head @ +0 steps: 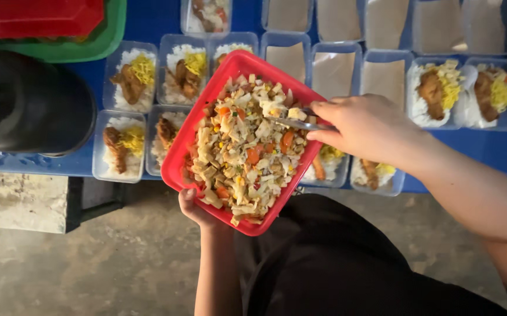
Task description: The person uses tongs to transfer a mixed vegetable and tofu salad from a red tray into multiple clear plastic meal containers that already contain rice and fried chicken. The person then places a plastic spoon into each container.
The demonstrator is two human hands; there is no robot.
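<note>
Left hand [194, 206]: your fingers are curled under the near corner of the red rectangular plastic tray [178, 153], holding it tilted over the blue table [148, 23].
Right hand [366, 126]: your fingers are pinched closed on the handle of a metal spoon [291, 121]; its bowl rests in the food at the tray's far side.
Tray contents: mixed chopped vegetables [243, 153], pale strips with carrot pieces, filling the tray.
Step in hand: judged as scooping a portion of vegetables.
Next move calls for: a loaded spoon lifted clear of the red rim and carried level.
Edges: clear plastic meal boxes [129, 76] sit edge to edge beneath the tray; paper-lined empty boxes [335, 73] lie beyond.
Open room: little between boxes; a black round pot [28, 102] stands well left.
</note>
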